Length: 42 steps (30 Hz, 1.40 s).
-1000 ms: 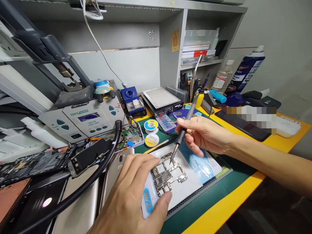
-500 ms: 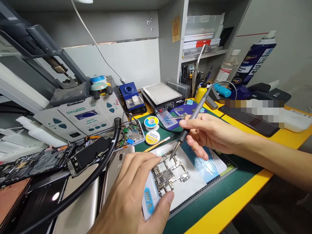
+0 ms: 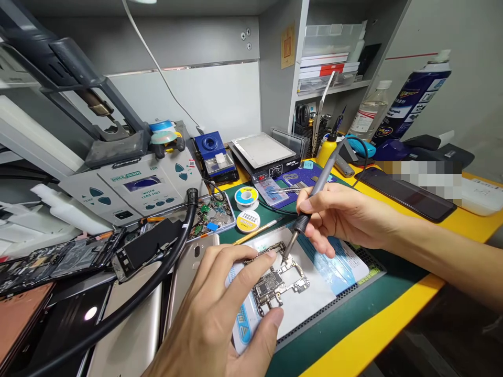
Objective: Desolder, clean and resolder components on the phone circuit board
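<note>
There's the left hand (image 3: 220, 309), fingers apart: thumb by six o'clock, fingertips over eleven of a dark, irregular, chip-studded circuit board (image 3: 271, 284); the right hand (image 3: 334, 212) has fingers clamped round a slim grey-and-black soldering iron (image 3: 325, 173), tip towards one.

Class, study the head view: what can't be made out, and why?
Head view: part of the circuit board, covered by the left hand.
Head view: whether the soldering iron touches the circuit board; tip too small.
Head view: part of the white object, masked by pixelation.
Head view: the rest of the right arm, beyond the right edge.
</note>
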{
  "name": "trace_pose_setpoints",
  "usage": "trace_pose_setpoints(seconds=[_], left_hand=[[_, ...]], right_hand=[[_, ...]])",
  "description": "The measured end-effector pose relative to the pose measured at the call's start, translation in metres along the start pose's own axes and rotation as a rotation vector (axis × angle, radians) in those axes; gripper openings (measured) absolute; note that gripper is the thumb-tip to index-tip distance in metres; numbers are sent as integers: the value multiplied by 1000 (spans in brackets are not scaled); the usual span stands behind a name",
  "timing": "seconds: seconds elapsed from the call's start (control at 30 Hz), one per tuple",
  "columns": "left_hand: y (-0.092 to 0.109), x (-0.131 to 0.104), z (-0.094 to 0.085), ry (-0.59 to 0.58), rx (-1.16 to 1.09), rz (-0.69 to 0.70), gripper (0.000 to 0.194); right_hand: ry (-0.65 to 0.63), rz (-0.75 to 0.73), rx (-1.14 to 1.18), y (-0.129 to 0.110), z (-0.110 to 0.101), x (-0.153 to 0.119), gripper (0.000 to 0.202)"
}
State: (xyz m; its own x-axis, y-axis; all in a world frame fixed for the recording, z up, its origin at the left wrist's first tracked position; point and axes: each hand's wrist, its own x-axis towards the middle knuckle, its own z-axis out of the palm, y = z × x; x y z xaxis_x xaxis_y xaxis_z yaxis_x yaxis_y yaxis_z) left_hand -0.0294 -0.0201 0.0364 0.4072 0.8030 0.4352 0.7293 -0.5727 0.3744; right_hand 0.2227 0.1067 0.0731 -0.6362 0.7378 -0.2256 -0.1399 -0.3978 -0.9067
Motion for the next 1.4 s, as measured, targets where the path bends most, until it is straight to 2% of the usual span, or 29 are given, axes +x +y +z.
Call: trace_pose_setpoints(seconds=[0.1, 0.7, 0.9, 1.1, 1.4], left_hand=[[0, 1, 0, -14, -10, -4, 53], [0, -2, 2, 12, -36, 1, 49], [1, -1, -2, 148, -129, -63, 39], [-1, 3, 0, 224, -227, -31, 31], [-1, 7, 4, 252, -212, -35, 22]], right_hand=[[19, -19, 5, -1, 2, -1, 8], [50, -20, -18, -1, 1, 0, 12], [-28, -33, 5, 4, -3, -4, 16], [-91, -44, 4, 14, -6, -4, 18], [-95, -63, 3, 16, -5, -4, 16]])
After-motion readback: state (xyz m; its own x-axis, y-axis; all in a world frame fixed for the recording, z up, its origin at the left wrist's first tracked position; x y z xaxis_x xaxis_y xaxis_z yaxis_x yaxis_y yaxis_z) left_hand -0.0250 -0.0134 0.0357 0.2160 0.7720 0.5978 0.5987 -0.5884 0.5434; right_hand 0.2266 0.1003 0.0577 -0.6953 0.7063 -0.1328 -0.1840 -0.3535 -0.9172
